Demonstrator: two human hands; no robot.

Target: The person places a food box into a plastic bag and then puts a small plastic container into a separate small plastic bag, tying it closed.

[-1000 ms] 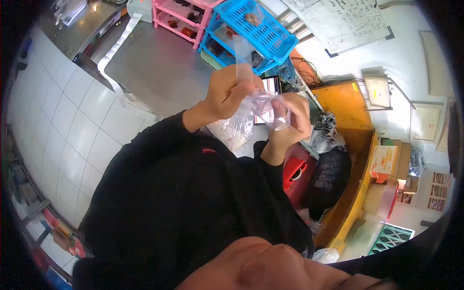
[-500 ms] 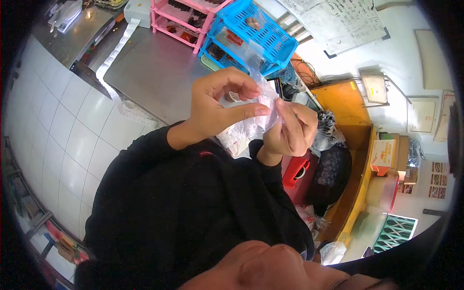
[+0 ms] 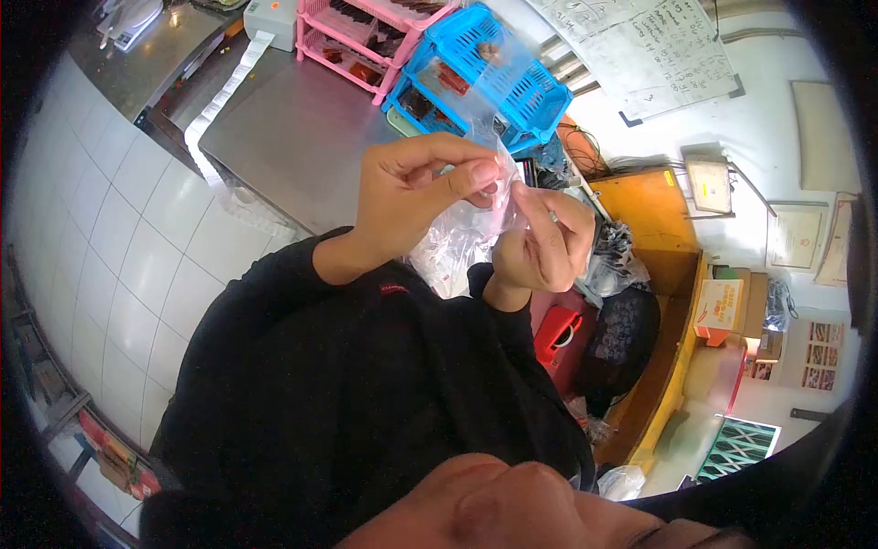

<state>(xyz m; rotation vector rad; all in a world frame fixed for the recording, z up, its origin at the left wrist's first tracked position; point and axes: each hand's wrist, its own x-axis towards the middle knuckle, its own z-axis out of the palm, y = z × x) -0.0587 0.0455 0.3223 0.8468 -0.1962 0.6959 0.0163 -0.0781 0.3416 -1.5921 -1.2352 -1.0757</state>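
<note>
A clear plastic bag (image 3: 504, 163) is stretched between my two hands, in front of my black top. My left hand (image 3: 412, 188) is closed, thumb and index finger pinching the bag's near side. Opposite it, my right hand (image 3: 546, 240) grips the bag's other side between thumb and fingers. Below the hands hangs more crinkled clear plastic (image 3: 445, 254) with pale, reddish-marked contents that I cannot make out. Part of the bag is hidden behind my left fingers.
Beyond my hands is a metal table (image 3: 283, 137) with blue baskets (image 3: 540, 105) and a pink rack (image 3: 384, 78). A label printer (image 3: 270, 20) trails a paper strip (image 3: 224, 105). To the right are a red tape dispenser (image 3: 554, 334) and a yellow wooden partition (image 3: 672, 389).
My left thumb and index finger have come together on the plastic; they were spread apart before. My right hand keeps its grip. The whole view has shifted slightly.
</note>
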